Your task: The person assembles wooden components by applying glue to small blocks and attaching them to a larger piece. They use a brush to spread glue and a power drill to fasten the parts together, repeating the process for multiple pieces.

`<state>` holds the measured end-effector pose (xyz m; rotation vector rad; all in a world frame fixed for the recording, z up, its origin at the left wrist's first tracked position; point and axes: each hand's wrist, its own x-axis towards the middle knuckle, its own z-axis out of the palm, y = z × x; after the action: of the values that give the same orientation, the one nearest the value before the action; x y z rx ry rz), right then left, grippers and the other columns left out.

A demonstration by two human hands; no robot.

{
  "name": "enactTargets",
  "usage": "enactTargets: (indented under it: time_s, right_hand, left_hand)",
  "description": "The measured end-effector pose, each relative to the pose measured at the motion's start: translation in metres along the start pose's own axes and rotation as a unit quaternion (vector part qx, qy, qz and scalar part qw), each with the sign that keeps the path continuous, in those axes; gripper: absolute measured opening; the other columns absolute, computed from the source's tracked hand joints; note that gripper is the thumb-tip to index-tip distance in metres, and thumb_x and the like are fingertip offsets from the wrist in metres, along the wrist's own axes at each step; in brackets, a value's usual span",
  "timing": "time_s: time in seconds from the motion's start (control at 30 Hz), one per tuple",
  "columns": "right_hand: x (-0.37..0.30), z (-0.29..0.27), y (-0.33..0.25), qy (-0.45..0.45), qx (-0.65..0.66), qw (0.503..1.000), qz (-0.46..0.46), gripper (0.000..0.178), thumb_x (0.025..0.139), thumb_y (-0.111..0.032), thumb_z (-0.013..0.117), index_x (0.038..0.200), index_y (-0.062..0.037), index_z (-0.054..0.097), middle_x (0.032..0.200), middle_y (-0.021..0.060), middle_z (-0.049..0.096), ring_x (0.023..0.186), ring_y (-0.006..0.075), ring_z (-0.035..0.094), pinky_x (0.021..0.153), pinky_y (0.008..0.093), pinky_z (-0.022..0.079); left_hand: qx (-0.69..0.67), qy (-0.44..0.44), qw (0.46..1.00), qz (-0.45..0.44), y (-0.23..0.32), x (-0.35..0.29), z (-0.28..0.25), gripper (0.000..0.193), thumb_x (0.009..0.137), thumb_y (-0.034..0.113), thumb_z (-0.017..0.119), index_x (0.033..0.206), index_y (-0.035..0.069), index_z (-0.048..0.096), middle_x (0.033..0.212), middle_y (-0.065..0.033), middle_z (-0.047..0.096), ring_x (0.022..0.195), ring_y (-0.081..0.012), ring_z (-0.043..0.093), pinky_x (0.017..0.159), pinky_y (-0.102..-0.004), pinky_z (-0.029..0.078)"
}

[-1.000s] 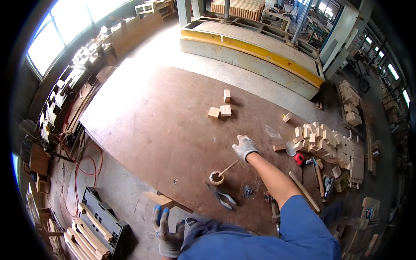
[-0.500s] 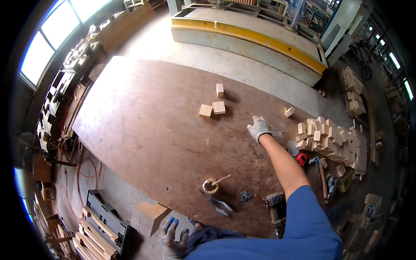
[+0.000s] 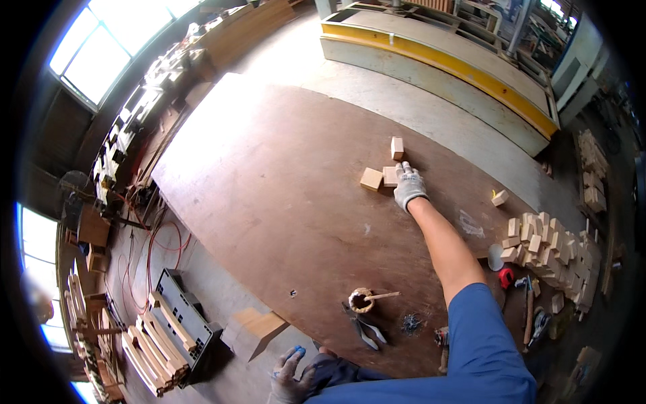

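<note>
My right hand (image 3: 410,186), in a pale work glove, reaches far across the brown tabletop (image 3: 289,202). Its fingers lie stretched over the right edge of a small wooden block (image 3: 389,177), covering part of it; a firm grip does not show. Beside that block on the left lies another wooden block (image 3: 371,179), and a third block (image 3: 397,147) stands just beyond the fingertips. My left hand (image 3: 294,375), gloved with blue on a fingertip, hangs low by the near table edge, fingers apart and nothing in them.
Nearer me are a glue pot (image 3: 361,300) with a stick, pliers (image 3: 365,326) and a heap of small dark bits (image 3: 410,324). At right lie a pile of wooden blocks (image 3: 548,246), a red tape measure (image 3: 505,277) and a hammer (image 3: 529,316). A crate (image 3: 176,303) with wooden strips stands left.
My right hand has moved left and away from me, reaching the loose blocks. The view has shifted, so the table sits further right. My left hand stays low, near the table edge.
</note>
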<state>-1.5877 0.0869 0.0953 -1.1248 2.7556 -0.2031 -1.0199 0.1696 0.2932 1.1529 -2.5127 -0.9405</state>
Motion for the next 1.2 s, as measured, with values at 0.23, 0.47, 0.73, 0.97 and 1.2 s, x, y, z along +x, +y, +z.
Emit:
enactTargets:
  time_s: [0.23,0.47,0.73,0.97,1.2]
  right_hand:
    - [-0.017,-0.001,-0.019,-0.049,0.006,0.999,0.021,0.061,0.09,-0.022,0.068,0.147,-0.0087,0.052,0.148,0.0178,0.054,0.135,0.0379,0.055,0.113,0.0471,0.046]
    - [-0.139,-0.038,0.021,0.002,0.076,0.992,0.098,0.055,0.086,-0.03,0.075,0.131,-0.0019,0.059,0.134,0.0268,0.059,0.125,0.0435,0.057,0.108,0.0469,0.048]
    - [-0.296,-0.004,0.059,0.006,0.035,0.988,0.15,0.049,0.085,-0.039,0.074,0.117,-0.0016,0.067,0.121,0.0295,0.066,0.113,0.0447,0.063,0.1,0.0516,0.051]
    - [-0.474,-0.085,-0.054,-0.182,0.758,0.592,0.206,0.045,0.1,-0.038,0.065,0.129,-0.0029,0.065,0.101,0.0128,0.075,0.08,0.0266,0.075,0.071,0.0444,0.064]
    - [-0.535,-0.046,-0.138,-0.299,0.846,0.416,0.147,0.051,0.105,-0.028,0.053,0.147,0.0016,0.05,0.131,0.0205,0.066,0.115,0.0319,0.069,0.097,0.0481,0.058]
  left_hand:
    - [-0.051,0.007,0.997,-0.062,-0.021,-0.024,0.011,0.047,0.077,0.009,0.086,0.12,0.0,0.07,0.122,-0.0238,0.071,0.113,-0.0398,0.07,0.095,-0.0446,0.057]
    - [-0.06,-0.021,0.998,0.01,-0.026,-0.016,-0.005,0.048,0.08,0.014,0.085,0.124,0.001,0.07,0.123,-0.0226,0.071,0.112,-0.0406,0.07,0.095,-0.0448,0.057]
    - [-0.112,-0.088,0.969,0.203,-0.051,-0.009,-0.016,0.046,0.083,0.016,0.083,0.126,0.007,0.068,0.123,-0.0177,0.07,0.107,-0.037,0.071,0.088,-0.0448,0.059]
    - [-0.11,-0.115,0.946,0.283,-0.061,-0.011,0.002,0.061,0.08,0.021,0.085,0.135,0.007,0.063,0.133,-0.0171,0.066,0.125,-0.0372,0.062,0.105,-0.0468,0.052]
    - [-0.074,-0.14,0.93,0.333,-0.036,-0.017,-0.008,0.086,0.08,0.031,0.085,0.152,0.003,0.046,0.144,-0.0225,0.058,0.131,-0.0411,0.057,0.113,-0.0483,0.046]
